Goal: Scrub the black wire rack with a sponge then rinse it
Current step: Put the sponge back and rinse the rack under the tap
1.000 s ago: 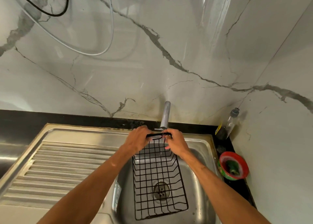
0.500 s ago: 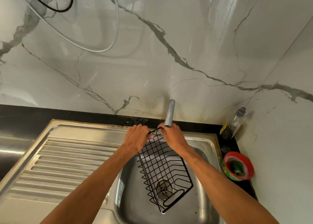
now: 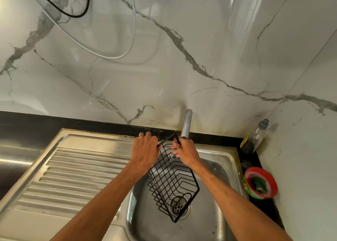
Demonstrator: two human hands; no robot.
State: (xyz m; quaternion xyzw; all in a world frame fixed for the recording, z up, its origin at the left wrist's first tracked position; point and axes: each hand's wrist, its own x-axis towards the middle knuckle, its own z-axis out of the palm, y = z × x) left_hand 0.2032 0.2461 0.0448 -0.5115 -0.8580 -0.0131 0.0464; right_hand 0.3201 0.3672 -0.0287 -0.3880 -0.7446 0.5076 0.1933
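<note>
The black wire rack (image 3: 171, 182) hangs tilted over the steel sink basin (image 3: 217, 189), with its lower end above the drain (image 3: 179, 206). The left hand (image 3: 145, 152) and right hand (image 3: 187, 152) grip its upper rim at opposite corners just under the faucet (image 3: 186, 124), fingers curled round the wire.

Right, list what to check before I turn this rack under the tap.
1. Grip of left hand on the black wire rack rim: ok.
2. Grip of right hand on the same rim: ok.
3. Rack hangs tilted over the sink basin, below the tap spout: ok.
4. Water running from the tap spout: cannot tell.
5. Drain strainer free of debris: ok.
6. Suds gone from the wires: cannot tell.
</note>
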